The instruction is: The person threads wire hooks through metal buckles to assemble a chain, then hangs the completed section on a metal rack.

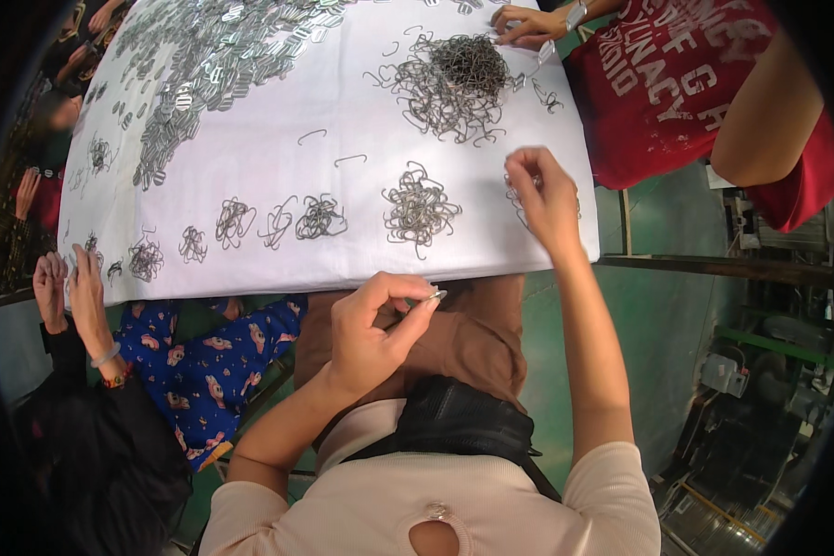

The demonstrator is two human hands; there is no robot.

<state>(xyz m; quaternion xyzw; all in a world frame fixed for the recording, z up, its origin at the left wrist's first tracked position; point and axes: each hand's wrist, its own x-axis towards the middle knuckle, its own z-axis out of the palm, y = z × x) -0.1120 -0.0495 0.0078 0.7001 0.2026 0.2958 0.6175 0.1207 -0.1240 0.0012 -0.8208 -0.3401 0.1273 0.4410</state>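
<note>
My left hand (372, 326) is closed in a pinch just off the table's near edge. A small shiny metal piece (438, 295) sticks out between its thumb and fingertips; its exact kind is too small to tell. My right hand (549, 206) hovers at the table's right side with its fingers curled together, over a small group of bent wire hooks (512, 192) that it partly covers. Whatever its fingertips hold, if anything, is hidden. A heap of wire hooks (422, 211) lies on the white cloth between and beyond my hands.
Smaller hook heaps (320, 218) line the near edge leftward. A big hook pile (459, 83) stands farther back, beside a co-worker's hand (528, 26). Flat slotted metal pieces (213, 74) spread over the far left. Another person's hands (85, 292) work at the left corner.
</note>
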